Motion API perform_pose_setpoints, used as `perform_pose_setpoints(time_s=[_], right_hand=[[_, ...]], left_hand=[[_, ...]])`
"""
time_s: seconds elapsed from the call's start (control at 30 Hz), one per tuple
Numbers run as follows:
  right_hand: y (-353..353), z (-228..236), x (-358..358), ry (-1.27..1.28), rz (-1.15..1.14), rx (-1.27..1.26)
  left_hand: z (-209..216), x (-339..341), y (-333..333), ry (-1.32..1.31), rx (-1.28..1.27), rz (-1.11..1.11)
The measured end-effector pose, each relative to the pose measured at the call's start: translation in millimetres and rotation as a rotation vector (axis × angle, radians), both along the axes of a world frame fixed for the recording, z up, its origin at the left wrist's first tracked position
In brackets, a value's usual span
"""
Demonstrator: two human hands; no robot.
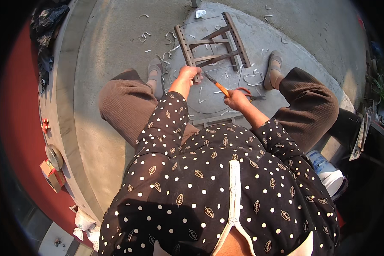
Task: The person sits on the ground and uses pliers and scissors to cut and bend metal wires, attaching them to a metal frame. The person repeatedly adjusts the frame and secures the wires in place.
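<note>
A wooden folding stool frame [241, 45] rests tilted on the ground in front of me, its two rails drilled with rows of holes. Thin wire or cord runs between the rails. My left hand [187, 74] is closed around the near end of the left rail. In my right hand [237, 100] is an orange-handled tool [221, 88], its dark narrow tip pointing at the rail by my left hand; I cannot make out its exact kind. Scissors [257, 97] with red loop handles show just beyond the right hand; whether they are held or lie on the ground, I cannot tell.
Curled pale strips [252, 79] lie scattered over the concrete around the stool. My feet stand on either side of it. A white bucket [332, 181] is at my right, and a black plastic bag [47, 25] lies on the ledge at far left.
</note>
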State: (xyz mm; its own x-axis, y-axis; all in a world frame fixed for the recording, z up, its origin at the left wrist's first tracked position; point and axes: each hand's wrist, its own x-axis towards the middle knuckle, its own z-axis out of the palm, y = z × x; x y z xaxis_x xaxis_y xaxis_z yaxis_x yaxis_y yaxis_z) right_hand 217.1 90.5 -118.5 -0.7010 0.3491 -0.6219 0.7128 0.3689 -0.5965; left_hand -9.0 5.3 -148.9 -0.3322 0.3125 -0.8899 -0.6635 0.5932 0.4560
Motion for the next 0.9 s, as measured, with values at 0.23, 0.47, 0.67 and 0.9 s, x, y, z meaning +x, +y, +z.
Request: perform_pose_setpoints(time_s=[0.23,0.47,0.67,0.9], right_hand=[[1.0,13.1,-4.8,-0.093,0.029,-0.039],[-6.0,9.9,1.7,0.080,-0.050,-0.053],[-7.7,-10.4,4.6,0.139,-0.044,-0.112],[-9.2,-15.8,5.8,0.261,-0.057,-0.010]], left_hand=[[-1.7,-5.2,-8.5,0.005,0.161,0.102],[-0.7,-8.6,-6.2,-0.012,0.144,0.068],[1.5,-10.8,-3.5,-0.063,0.123,0.074],[6.3,-6.9,-1.6,-0.048,0.130,0.092]])
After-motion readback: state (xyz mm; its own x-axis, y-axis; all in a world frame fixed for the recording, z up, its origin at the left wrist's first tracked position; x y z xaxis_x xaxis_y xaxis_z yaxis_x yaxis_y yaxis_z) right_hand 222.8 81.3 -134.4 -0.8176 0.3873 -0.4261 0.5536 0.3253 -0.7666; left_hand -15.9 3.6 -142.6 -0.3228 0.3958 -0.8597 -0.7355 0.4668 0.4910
